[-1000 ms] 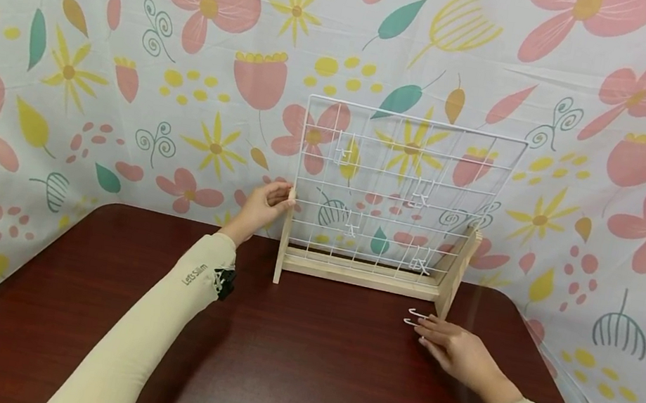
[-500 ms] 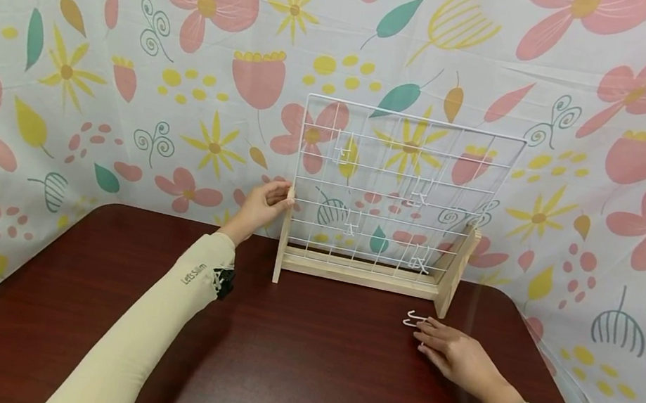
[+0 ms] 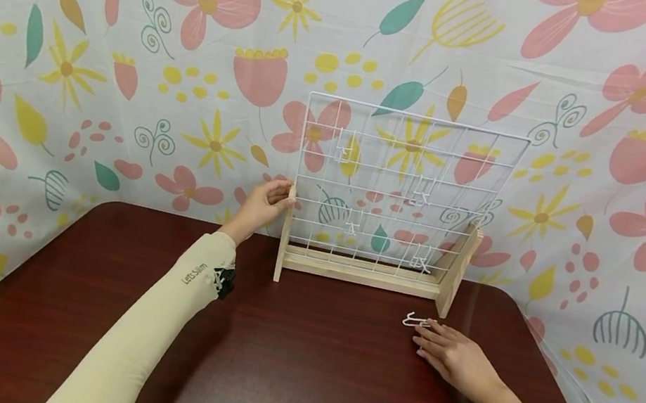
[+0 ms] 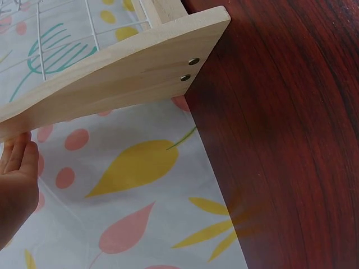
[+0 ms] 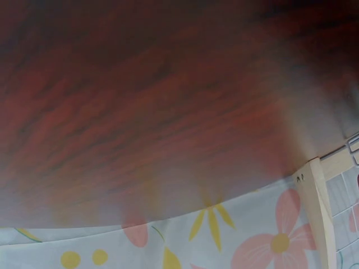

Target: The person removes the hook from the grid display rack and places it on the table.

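A white wire grid (image 3: 401, 193) stands upright in a pale wooden base (image 3: 358, 275) towards the back of the table. My left hand (image 3: 263, 206) holds the upper end of the left wooden side piece (image 3: 284, 238), thumb in front and other fingers behind. In the left wrist view, its fingertips (image 4: 25, 143) touch that side piece. My right hand (image 3: 466, 362) rests low over the table, its fairly straight fingers on white wire hooks (image 3: 411, 320). The hooks' bent ends stick out past the fingertips; the rest is hidden. The right wrist view shows neither that hand nor these hooks.
Several white hooks (image 3: 420, 196) hang on the grid. The right wooden side piece (image 3: 457, 274) stands close to my right hand. A dark red-brown table (image 3: 282, 366) reaches back to a flower-patterned cloth (image 3: 206, 96).
The bent ends of the hooks under my right fingers have drawn closer together. My right hand has shifted very slightly; my left hand and the grid hold still.
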Action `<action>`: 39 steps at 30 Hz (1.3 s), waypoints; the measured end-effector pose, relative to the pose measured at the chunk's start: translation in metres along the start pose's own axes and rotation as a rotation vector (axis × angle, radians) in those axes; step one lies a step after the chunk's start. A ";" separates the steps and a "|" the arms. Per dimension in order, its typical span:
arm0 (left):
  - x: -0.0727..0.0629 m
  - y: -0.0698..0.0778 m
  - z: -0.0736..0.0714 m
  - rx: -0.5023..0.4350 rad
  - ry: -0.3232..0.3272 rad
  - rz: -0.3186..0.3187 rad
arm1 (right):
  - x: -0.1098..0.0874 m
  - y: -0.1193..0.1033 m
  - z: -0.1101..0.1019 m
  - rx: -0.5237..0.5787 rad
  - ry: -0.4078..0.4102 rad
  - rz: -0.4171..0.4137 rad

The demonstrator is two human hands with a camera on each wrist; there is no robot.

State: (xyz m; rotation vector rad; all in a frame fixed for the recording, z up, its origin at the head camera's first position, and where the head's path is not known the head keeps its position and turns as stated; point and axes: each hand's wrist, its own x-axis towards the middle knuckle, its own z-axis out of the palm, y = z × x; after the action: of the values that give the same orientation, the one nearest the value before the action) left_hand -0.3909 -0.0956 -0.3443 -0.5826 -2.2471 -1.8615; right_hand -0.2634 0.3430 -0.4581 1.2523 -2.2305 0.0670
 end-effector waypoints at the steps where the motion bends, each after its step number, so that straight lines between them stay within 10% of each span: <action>1: 0.000 0.000 0.000 0.001 0.001 0.001 | 0.000 0.000 0.000 -0.004 0.002 -0.004; 39: -0.001 -0.001 0.000 -0.003 -0.003 0.004 | 0.014 -0.002 -0.011 0.017 0.134 0.091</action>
State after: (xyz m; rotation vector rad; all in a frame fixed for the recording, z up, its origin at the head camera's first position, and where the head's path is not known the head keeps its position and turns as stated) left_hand -0.3906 -0.0955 -0.3460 -0.5902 -2.2435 -1.8643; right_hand -0.2623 0.3346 -0.4430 1.1212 -2.1737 0.1994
